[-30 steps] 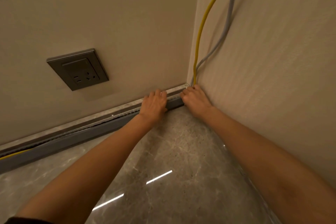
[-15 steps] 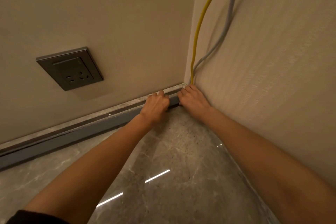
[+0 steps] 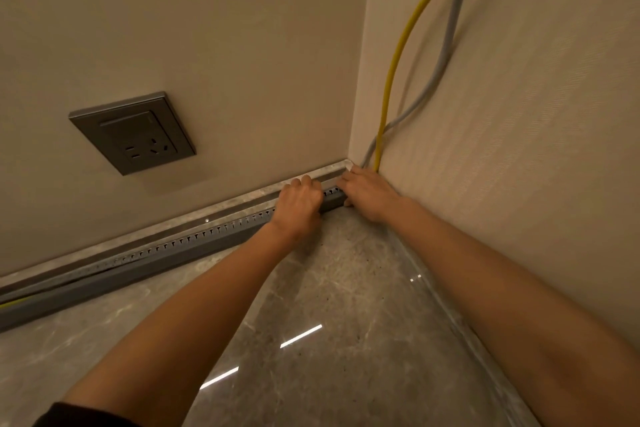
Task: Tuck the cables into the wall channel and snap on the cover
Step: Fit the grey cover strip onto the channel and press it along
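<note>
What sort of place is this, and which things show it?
Probably an indoor room corner: a wall socket, a polished stone-look floor, and a floor-level cable channel.

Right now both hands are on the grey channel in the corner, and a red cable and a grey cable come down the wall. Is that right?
Nearly. The cable is yellow, not red: the head view shows a yellow cable and a grey cable coming down the wall. The left hand and right hand are on the grey channel in the corner.
</note>
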Available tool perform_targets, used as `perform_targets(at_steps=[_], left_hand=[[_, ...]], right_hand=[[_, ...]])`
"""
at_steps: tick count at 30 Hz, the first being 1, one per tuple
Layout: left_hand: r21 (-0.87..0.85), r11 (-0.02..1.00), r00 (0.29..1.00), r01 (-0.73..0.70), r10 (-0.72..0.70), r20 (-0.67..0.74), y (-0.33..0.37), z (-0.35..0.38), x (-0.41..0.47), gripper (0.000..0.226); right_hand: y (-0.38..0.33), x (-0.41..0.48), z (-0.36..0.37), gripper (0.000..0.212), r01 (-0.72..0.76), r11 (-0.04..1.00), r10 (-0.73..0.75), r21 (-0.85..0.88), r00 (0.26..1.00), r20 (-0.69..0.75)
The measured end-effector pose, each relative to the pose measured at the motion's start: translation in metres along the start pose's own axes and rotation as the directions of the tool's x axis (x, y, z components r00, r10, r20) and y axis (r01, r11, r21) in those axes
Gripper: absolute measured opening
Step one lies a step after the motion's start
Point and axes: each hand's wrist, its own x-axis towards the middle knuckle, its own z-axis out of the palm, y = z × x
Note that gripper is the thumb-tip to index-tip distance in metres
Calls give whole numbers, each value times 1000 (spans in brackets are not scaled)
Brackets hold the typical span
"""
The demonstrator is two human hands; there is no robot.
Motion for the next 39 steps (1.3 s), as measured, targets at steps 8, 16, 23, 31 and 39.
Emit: perform_targets(at_steps=[8, 16, 23, 31, 39], left_hand=[[-236, 969, 996, 70, -80, -32, -6, -3, -2, 35], [-154, 988, 999, 31, -28, 23, -1, -4, 3, 28], [-160, 987, 1000, 18, -16, 18, 0, -2, 4, 25], [-233, 972, 999, 37, -35, 13, -4, 2, 4, 27], [-346, 930, 992, 122, -114, 44, -26, 14, -14, 32]], right_hand=[[5, 4, -1, 33, -25, 991, 23, 129, 1000, 20], [3, 1, -6, 34, -47, 980, 44, 192, 999, 19], [1, -2, -8, 32, -77, 970, 71, 230, 997, 34], [2, 5, -7, 31, -97, 969, 79, 226, 993, 87], [-6, -3, -5, 34, -115, 976, 109, 183, 993, 41]])
